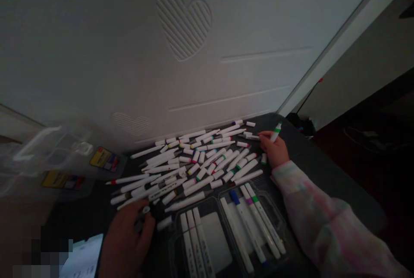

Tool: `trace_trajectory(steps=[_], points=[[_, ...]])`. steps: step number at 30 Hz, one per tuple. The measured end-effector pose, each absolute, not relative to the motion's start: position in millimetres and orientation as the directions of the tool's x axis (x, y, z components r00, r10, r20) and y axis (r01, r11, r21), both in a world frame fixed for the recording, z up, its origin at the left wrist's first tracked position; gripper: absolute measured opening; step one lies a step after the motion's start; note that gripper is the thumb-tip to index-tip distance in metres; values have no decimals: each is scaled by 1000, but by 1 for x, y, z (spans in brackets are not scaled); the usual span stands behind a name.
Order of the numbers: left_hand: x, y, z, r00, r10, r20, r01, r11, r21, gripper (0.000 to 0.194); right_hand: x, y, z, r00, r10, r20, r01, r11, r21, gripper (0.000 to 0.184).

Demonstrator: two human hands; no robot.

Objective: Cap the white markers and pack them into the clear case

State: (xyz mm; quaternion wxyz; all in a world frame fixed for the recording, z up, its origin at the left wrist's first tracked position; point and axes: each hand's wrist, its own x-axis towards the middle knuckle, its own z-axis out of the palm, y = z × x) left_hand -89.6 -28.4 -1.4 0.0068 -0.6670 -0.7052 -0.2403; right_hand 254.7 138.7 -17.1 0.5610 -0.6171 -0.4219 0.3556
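Observation:
My right hand (pixel 274 151) is closed around a white marker (pixel 276 133) with a green band, its green end pointing up. That hand rests at the right edge of a spread of loose white markers (pixel 223 157) and caps. A dark green cap (pixel 264 158) lies just below its fingers. At the lower left, my left hand (pixel 129 232) is curled around a small grey marker cap (pixel 141 220) with a pale round end; much of it is hidden by the fingers. A clear marker case (pixel 213 202) lies between my hands, with several markers in its two halves.
The dark tabletop (pixel 333 187) extends to the right. A white panel (pixel 242 79) with embossed hearts rises behind the markers. Clear plastic cases (pixel 74 153) with yellow labels stand at the left. A lit phone (pixel 82 256) lies by my left wrist.

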Motion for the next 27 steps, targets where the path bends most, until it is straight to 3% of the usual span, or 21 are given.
trace_trajectory(steps=[12, 27], points=[[-81, -34, 7, -263, 928, 266, 871, 110, 478, 18, 250, 133, -9, 446, 895, 15, 151, -58, -987, 12], [-79, -31, 4, -30, 957, 289, 919, -87, 384, 20, 251, 133, -10, 452, 891, 34, 198, -63, -978, 12]])
